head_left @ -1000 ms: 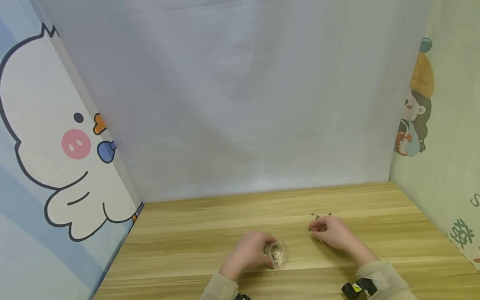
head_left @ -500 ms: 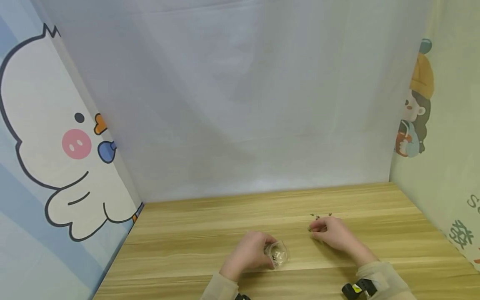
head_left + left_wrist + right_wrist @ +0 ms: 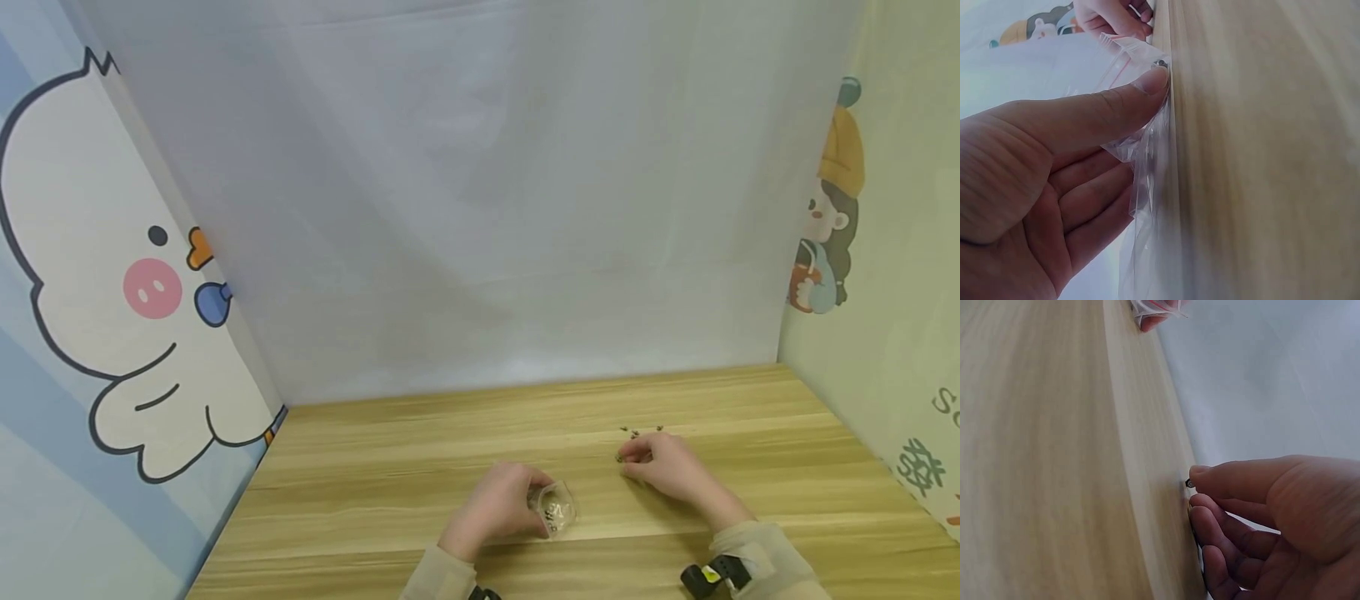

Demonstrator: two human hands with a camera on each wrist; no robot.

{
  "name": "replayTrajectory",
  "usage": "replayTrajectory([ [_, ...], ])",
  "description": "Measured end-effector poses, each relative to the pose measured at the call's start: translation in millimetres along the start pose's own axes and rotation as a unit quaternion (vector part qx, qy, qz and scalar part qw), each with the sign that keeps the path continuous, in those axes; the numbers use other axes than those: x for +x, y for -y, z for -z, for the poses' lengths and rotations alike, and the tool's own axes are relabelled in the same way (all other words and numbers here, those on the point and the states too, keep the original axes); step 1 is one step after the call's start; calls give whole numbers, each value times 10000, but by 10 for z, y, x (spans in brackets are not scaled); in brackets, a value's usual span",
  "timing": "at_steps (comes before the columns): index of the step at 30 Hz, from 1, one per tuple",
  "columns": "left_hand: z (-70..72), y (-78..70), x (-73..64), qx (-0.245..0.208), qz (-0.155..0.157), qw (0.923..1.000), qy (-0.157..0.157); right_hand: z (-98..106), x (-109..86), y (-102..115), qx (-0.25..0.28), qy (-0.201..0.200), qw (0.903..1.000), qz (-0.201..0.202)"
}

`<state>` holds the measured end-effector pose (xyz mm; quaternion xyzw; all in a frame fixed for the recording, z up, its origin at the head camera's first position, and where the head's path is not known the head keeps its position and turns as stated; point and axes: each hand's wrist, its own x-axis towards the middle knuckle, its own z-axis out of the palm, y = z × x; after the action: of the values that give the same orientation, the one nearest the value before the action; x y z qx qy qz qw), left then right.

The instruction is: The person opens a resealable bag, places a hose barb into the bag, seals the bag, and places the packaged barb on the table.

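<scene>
My left hand (image 3: 501, 504) grips a clear plastic zip bag (image 3: 564, 507) by its side, and the bag's mouth gapes open. Several small dark pieces (image 3: 551, 515) lie inside. In the left wrist view, the thumb presses along the bag's edge, close beside the wooden surface. To the right, my right hand (image 3: 669, 468) is low over the table with thumb and fingers curled. At its fingertips sits a small dark metal piece (image 3: 1189, 483), like a screw, pinched by the thumb. Several similar pieces (image 3: 635, 434) lie just beyond that hand.
Both hands work over a wood-grain table (image 3: 360, 467). A pale grey cloth (image 3: 480, 208) hangs behind it. Printed panels stand at the sides, one with a white cartoon bird (image 3: 90, 233). A dark strapped device (image 3: 712, 575) is on the right wrist.
Both hands keep nearly the same place and pose. The dark pieces inside the bag have shifted slightly, and the right wrist has moved a touch to the left.
</scene>
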<state>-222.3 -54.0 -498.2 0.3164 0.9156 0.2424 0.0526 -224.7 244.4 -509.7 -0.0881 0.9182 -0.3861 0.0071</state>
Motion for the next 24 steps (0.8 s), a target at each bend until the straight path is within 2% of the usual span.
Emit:
replayTrajectory([
  [7, 5, 45, 13, 105, -33, 9999, 71, -28, 26, 0, 30, -42, 10000, 5],
  [16, 30, 68, -14, -296, 5, 9994, 170, -57, 56, -4, 38, -22, 10000, 35],
  [24, 21, 86, -14, -378, 4, 9991, 199, -89, 53, -6, -74, -130, 9999, -19],
])
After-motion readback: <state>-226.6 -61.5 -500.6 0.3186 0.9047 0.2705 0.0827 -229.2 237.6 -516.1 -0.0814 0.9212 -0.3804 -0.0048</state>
